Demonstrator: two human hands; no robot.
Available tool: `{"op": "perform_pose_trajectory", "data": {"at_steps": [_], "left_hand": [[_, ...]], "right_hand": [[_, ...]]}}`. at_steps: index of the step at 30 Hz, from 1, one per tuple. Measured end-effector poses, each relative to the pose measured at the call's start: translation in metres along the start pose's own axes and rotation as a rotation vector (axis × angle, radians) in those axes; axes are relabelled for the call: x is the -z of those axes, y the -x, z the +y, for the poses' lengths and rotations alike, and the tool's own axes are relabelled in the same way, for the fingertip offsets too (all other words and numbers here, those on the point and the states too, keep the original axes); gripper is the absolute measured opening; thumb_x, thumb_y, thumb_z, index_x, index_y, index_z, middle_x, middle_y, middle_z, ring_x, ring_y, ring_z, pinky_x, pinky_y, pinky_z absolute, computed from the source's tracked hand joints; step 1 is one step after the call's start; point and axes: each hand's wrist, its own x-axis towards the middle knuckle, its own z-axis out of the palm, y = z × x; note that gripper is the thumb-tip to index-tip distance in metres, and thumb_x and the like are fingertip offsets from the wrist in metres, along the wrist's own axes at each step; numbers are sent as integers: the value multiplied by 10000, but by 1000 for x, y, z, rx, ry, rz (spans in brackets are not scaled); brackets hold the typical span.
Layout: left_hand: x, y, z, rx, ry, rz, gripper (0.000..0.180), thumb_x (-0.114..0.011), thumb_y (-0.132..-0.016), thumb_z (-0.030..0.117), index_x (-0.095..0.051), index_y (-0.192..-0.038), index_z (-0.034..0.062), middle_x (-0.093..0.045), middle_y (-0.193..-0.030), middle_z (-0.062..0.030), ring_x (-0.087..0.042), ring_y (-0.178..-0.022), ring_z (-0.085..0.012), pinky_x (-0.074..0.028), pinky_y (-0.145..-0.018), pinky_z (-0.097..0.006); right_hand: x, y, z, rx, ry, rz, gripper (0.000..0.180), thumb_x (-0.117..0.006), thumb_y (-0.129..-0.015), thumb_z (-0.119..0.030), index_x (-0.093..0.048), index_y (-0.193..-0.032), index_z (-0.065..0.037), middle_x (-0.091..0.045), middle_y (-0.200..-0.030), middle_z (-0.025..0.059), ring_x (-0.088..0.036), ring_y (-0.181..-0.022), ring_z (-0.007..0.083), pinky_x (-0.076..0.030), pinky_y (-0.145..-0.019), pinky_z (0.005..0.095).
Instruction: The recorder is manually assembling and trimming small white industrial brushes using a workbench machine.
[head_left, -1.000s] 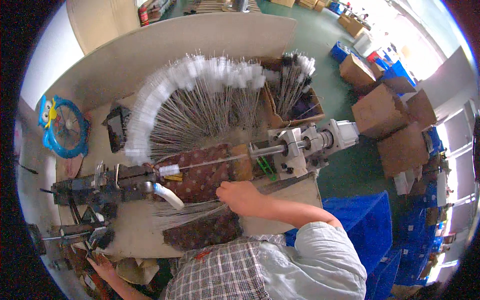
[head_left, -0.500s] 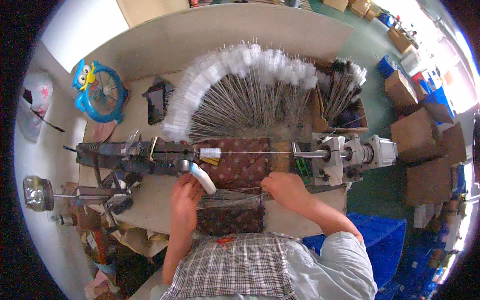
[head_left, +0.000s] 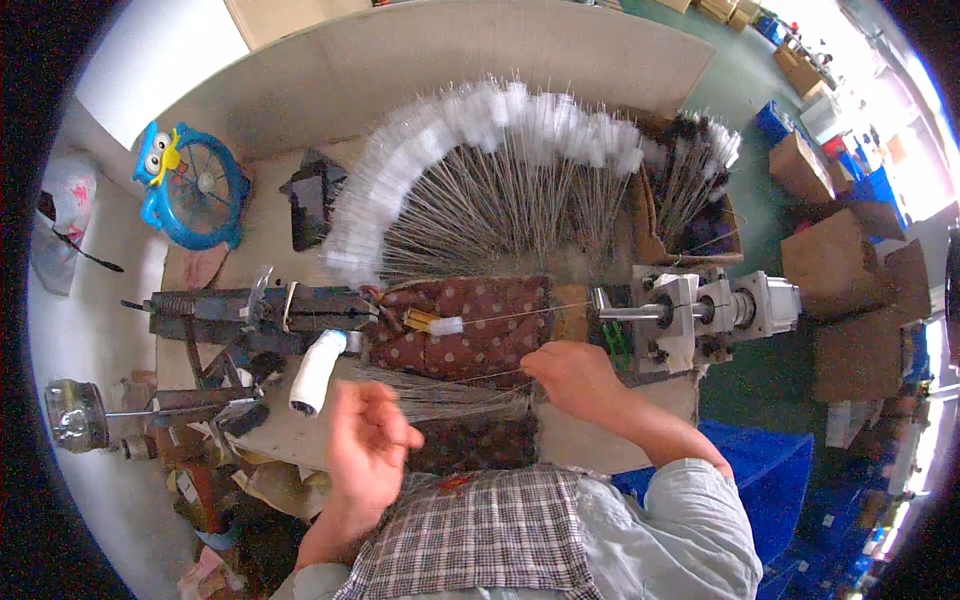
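My left hand (head_left: 368, 445) is off the white lever handle (head_left: 318, 375), palm turned up, its fingers loosely curled and apart with nothing in them. Closed in a pinch, my right hand (head_left: 572, 380) holds the end of a thin wire at the right of a bundle of loose wires (head_left: 450, 396). A small white bristle brush (head_left: 446, 326) hangs by its long wire from the metal spindle (head_left: 630, 313) at the right. Its bristle end lies beside a small yellow piece (head_left: 420, 320), apart from the left clamp (head_left: 345, 308), over a dotted brown cloth (head_left: 490, 345).
Many finished white brushes (head_left: 500, 120) fan out behind the machine. A cardboard box (head_left: 650, 230) with dark brushes stands at their right. A blue toy-shaped fan (head_left: 205, 240) and a dark phone (head_left: 310, 215) are at the far left. A blue bin (head_left: 760, 480) sits at the lower right.
The lever handle has swung left and toward me, and my left hand has let go of it. The brush has come out of the left clamp and sagged. My right hand stays put.
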Motion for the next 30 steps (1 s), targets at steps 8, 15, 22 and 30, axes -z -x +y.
{"op": "perform_pose_trajectory", "data": {"at_steps": [8,15,22,30], "left_hand": [[-96,-96,-59,-1044,-1274,-516,389,-648,-728,114,-530,-1093,41,-582,-1045,-132,-546,-969,-328,-432,-860,-419],[-91,-138,-104,-1010,-1930,-475,111,-553,-727,116,-587,-823,71,-563,-835,-64,-562,-848,-223,-469,-708,-346],[-99,-155,-53,-1255,-2117,-312,56,-540,-711,147,-558,-687,99,-550,-776,-33,-529,-861,-220,-442,-794,-389],[-75,-77,-8,-1379,-1868,-410,153,-576,-734,124,-629,-852,42,-561,-1054,-89,-482,-1123,-275,-371,-981,-447]], "right_hand": [[-19,4,-6,2,265,-179,130,-546,-726,-106,-628,-826,-98,-628,-756,123,-642,-716,294,-525,-558,405],[1,18,-16,107,88,-101,133,-537,-737,-84,-587,-855,-49,-600,-823,151,-626,-715,334,-522,-578,427],[15,13,-19,51,65,-80,155,-541,-737,-69,-543,-885,-22,-562,-827,150,-610,-778,335,-526,-623,413],[60,-16,-3,502,546,149,49,-574,-674,-123,-563,-715,-99,-504,-712,24,-548,-685,145,-487,-531,259]]}}
